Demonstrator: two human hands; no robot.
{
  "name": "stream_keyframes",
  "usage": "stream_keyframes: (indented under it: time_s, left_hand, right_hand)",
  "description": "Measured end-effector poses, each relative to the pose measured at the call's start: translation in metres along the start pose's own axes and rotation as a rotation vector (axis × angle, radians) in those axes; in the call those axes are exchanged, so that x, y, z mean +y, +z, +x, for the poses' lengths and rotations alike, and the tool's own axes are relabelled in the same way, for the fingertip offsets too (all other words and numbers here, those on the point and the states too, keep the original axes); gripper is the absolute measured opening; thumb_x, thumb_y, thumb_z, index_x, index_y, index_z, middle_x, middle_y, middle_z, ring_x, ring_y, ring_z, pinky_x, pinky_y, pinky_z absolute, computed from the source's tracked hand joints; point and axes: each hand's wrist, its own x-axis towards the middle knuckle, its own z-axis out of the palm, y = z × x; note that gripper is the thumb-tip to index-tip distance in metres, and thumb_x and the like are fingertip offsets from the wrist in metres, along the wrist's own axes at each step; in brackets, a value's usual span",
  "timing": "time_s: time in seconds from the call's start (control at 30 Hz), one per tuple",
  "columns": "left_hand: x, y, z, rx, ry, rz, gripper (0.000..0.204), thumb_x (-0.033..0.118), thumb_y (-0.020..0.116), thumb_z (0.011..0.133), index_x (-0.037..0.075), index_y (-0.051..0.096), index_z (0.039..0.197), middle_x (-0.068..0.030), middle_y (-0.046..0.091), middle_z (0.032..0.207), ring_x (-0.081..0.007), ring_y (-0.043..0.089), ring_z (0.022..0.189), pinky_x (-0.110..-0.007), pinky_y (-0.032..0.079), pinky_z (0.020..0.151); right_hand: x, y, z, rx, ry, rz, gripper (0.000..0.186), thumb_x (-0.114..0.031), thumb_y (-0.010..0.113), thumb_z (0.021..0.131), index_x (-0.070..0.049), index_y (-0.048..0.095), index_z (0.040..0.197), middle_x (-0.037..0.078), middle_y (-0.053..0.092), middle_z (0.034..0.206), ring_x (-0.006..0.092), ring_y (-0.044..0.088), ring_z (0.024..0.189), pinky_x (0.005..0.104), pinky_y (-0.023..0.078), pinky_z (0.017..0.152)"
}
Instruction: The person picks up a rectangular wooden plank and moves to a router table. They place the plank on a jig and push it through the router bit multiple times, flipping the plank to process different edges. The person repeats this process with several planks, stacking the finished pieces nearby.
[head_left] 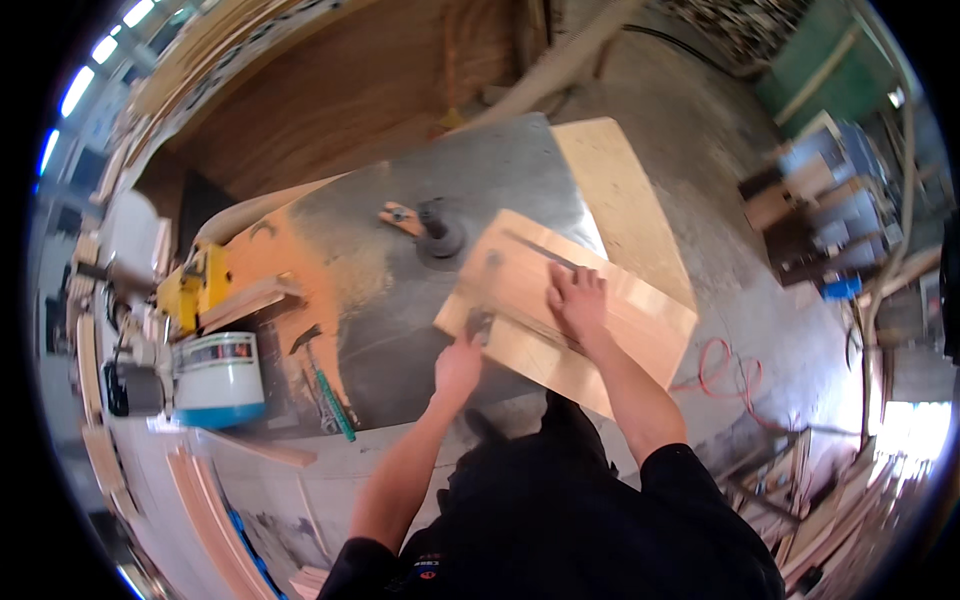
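Observation:
A pale wooden panel (630, 310) with dark groove-like lines lies aslant on a grey metal machine table (520, 160). My right hand (580, 303) rests on the panel's upper face, fingers stretched out and apart. At the panel's near left corner, my left hand (460, 365) is closed around something small, dark and greyish, too blurred to name. Just beyond the panel's left edge, a dark upright spindle (436, 230) rises from the table. A small orange-brown piece with a metal fitting (402, 217) lies beside the spindle.
Left on the table are sawdust (305, 250), a hammer with a green handle (325, 385), a wood offcut (250, 303), a yellow machine part (205, 285) and a white-and-blue bucket (218, 375). A red hose (735, 365) curls on the floor at right, near stacked boxes (825, 200).

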Motion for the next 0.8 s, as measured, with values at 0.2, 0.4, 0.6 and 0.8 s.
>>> stream_keyframes:
  time_s: [0.2,0.4,0.6,0.8]
  left_hand:
    - [-0.025,0.069,-0.068,0.034,-0.230,-0.273,0.042,0.038,0.049,0.108,0.002,0.058,0.128,-0.0290,0.071,0.091,-0.0525,0.067,0.090,-0.060,0.051,0.078]
    - [-0.027,0.069,-0.108,0.320,0.051,-0.231,0.043,0.034,0.052,0.108,0.002,0.055,0.136,-0.0171,0.069,0.089,-0.0330,0.066,0.069,-0.047,0.053,0.069]
    - [-0.020,0.054,-0.127,-0.080,-0.302,-1.108,0.044,0.033,0.045,0.113,0.009,0.042,0.150,0.0009,0.042,0.068,-0.0091,0.045,0.050,-0.028,0.038,0.042]
    - [0.009,-0.009,-0.128,-0.344,-0.563,-1.094,0.043,0.037,0.039,0.114,0.016,0.039,0.152,0.0021,0.040,0.064,-0.0077,0.036,0.042,-0.026,0.032,0.036]
  right_hand:
    - [-0.010,-0.014,-0.043,-0.072,-0.078,0.042,0.059,-0.040,0.061,0.098,-0.010,0.050,0.148,0.019,0.061,0.125,0.0362,0.055,0.124,0.0513,0.042,0.107]
    - [-0.009,-0.015,-0.063,-0.017,0.131,0.102,0.074,-0.050,0.078,0.085,0.002,0.056,0.133,0.016,0.063,0.123,0.0319,0.056,0.122,0.0456,0.044,0.105]
    - [-0.010,-0.020,-0.046,-0.190,0.143,0.058,0.069,-0.053,0.080,0.081,0.000,0.063,0.122,0.016,0.063,0.120,0.0329,0.058,0.117,0.0477,0.045,0.100]
    - [0.002,-0.029,-0.031,-0.313,0.136,0.088,0.073,-0.055,0.079,0.080,-0.001,0.063,0.126,0.016,0.064,0.124,0.0353,0.059,0.121,0.0536,0.047,0.099]
